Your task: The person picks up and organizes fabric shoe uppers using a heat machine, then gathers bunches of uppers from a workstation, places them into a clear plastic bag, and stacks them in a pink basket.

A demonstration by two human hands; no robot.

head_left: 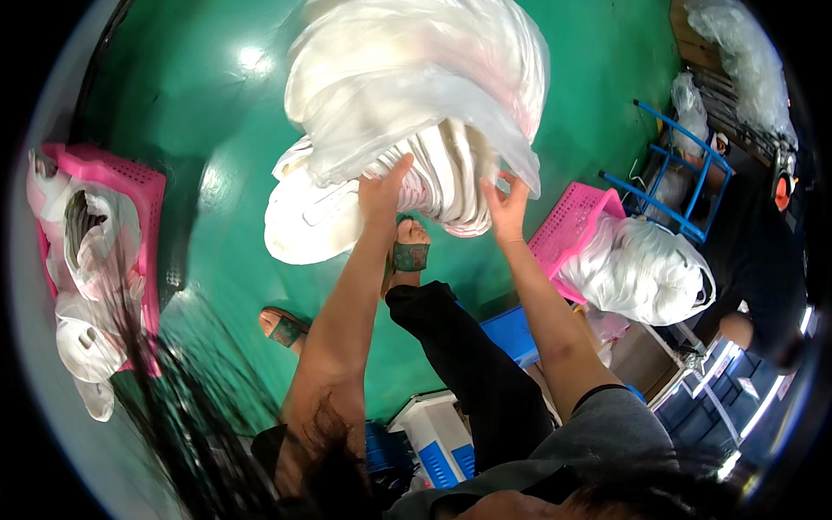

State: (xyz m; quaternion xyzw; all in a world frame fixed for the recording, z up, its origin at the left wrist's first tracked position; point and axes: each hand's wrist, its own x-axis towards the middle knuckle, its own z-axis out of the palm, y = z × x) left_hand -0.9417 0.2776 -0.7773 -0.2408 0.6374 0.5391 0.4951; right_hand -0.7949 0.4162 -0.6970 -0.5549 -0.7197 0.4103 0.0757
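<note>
A large translucent plastic bag (425,108), full of white, layered pieces, lies on the floor in front of me. Out of its near, open side spills a stack of flat white pieces (446,173) with pinkish edges, looking like cut fabric or padding. One rounded white piece (308,221) sticks out at the left. My left hand (381,195) is closed at the stack's left part, thumb up along it, other fingers mostly hidden. At the bag's right rim, my right hand (507,204) pinches the plastic between thumb and curled fingers.
Pink crates of white bagged pieces stand at the far left (152,225) and at the right (576,221). Beyond the right one is a blue metal frame (685,173). A person in dark clothes (763,251) is at the right edge. My sandalled feet are on the green floor (225,260).
</note>
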